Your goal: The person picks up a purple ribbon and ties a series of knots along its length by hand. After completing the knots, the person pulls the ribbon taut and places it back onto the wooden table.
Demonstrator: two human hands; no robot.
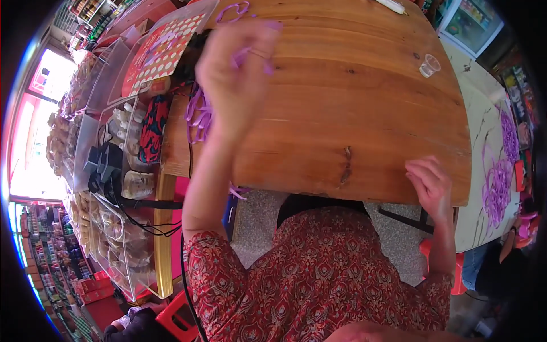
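Observation:
My left hand [231,77] is raised over the left part of the wooden table [319,108], blurred by motion. Its fingers are closed around a purple ribbon [242,57], with bits of it showing between and beyond them. Below and left of that hand, a loose bundle of the same ribbon [199,117] lies at the table's left side. One more loop of purple ribbon [232,11] rests on the far left of the tabletop. At the near right edge, my right hand [431,185] hovers at or just touches the wood, fingers loosely bent and slightly apart, nothing visible in them.
A small clear plastic cup [429,65] stands at the far right of the table. Clear bins of packaged goods [122,228] and a polka-dot red box [165,54] crowd the left. On a white side table [464,85] at right lie purple ribbon piles [498,188]; a person sits beside it.

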